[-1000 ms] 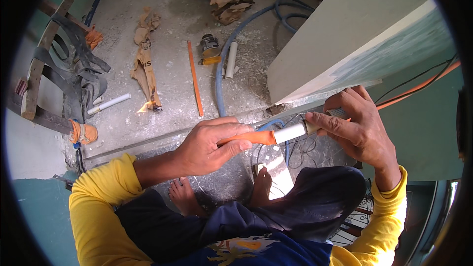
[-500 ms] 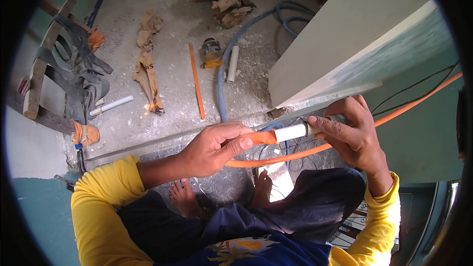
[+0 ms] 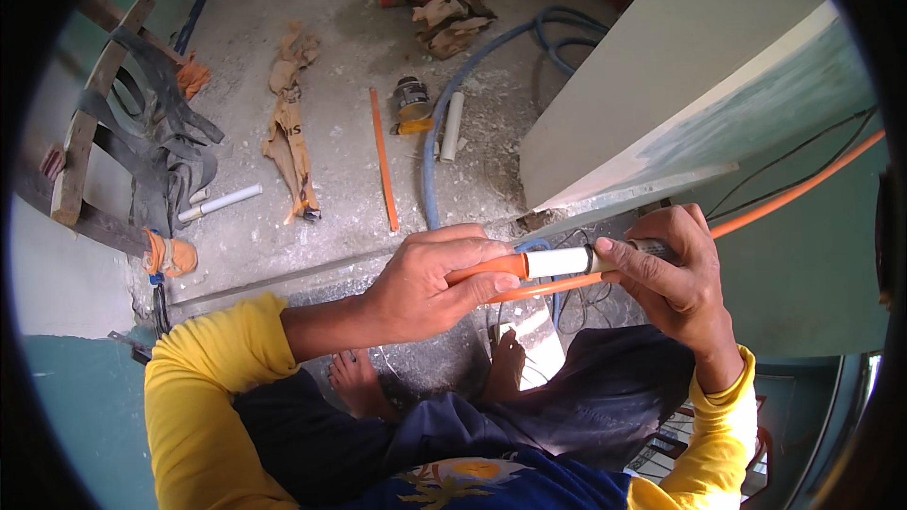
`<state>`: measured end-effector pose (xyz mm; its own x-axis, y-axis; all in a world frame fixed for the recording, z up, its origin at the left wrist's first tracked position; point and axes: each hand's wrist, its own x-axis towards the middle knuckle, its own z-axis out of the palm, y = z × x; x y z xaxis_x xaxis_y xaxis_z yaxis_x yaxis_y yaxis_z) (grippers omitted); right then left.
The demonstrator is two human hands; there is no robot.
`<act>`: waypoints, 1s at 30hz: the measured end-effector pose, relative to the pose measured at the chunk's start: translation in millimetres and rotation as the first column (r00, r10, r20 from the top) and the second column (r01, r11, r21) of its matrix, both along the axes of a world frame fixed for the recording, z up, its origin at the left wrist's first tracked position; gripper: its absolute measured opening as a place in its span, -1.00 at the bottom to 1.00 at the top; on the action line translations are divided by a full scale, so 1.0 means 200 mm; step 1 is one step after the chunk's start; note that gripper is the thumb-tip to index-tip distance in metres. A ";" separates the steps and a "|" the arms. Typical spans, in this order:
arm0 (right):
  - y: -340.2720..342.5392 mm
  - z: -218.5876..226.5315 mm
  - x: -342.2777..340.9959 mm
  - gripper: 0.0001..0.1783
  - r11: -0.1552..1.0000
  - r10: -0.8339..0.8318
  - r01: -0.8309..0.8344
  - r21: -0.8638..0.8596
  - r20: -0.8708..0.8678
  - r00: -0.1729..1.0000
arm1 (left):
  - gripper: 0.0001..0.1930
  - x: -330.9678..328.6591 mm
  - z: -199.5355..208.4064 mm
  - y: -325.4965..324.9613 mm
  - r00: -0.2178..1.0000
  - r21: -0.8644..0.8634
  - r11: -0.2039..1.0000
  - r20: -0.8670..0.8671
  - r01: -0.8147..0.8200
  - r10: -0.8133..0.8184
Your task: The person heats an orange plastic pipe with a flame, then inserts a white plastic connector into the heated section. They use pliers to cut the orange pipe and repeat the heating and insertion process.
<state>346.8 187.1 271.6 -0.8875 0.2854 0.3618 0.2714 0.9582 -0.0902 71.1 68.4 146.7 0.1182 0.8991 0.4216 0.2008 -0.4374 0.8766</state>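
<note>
Dusty concrete floor (image 3: 331, 66) fills the upper view, littered with debris. At the right rises a pale wall corner (image 3: 661, 66) with a green painted face beside it. On the left a wooden frame (image 3: 90, 132) leans with dark cloth (image 3: 161, 142) draped over it. A blue hose (image 3: 491, 57) curls across the floor toward the wall, and torn brown paper (image 3: 288, 132) lies near a straight orange rod (image 3: 383, 170). Smaller still are a short white pipe piece (image 3: 453, 127), another white pipe piece (image 3: 227, 200) by the cloth, and a small round can (image 3: 411, 99).

Both hands sit in the middle foreground, above the person's bare feet. The left hand (image 3: 425, 288) is closed around the orange conduit (image 3: 491, 269), gripping it just beside the white coupling (image 3: 557, 263). The right hand (image 3: 675, 269) is closed on the other end of that coupling, fingers wrapped over it. An orange conduit run (image 3: 803, 184) stretches from the hands up along the green wall, with thin dark wires (image 3: 784, 161) near it.
</note>
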 end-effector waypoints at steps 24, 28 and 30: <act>0.00 0.04 -0.01 -0.45 0.980 0.038 -0.024 -0.199 0.069 0.997 | -0.74 0.02 0.05 -0.01 0.999 0.031 0.998 -0.009 -0.049 0.050; -0.02 0.04 0.00 -0.44 0.972 0.024 -0.009 -0.236 0.062 0.998 | -0.75 0.02 0.07 -0.02 0.997 0.045 0.997 -0.046 -0.056 0.058; -0.03 0.04 -0.01 -0.43 0.974 0.026 -0.016 -0.225 0.041 0.999 | -0.75 0.01 0.07 -0.03 0.999 0.021 0.999 -0.032 -0.042 0.043</act>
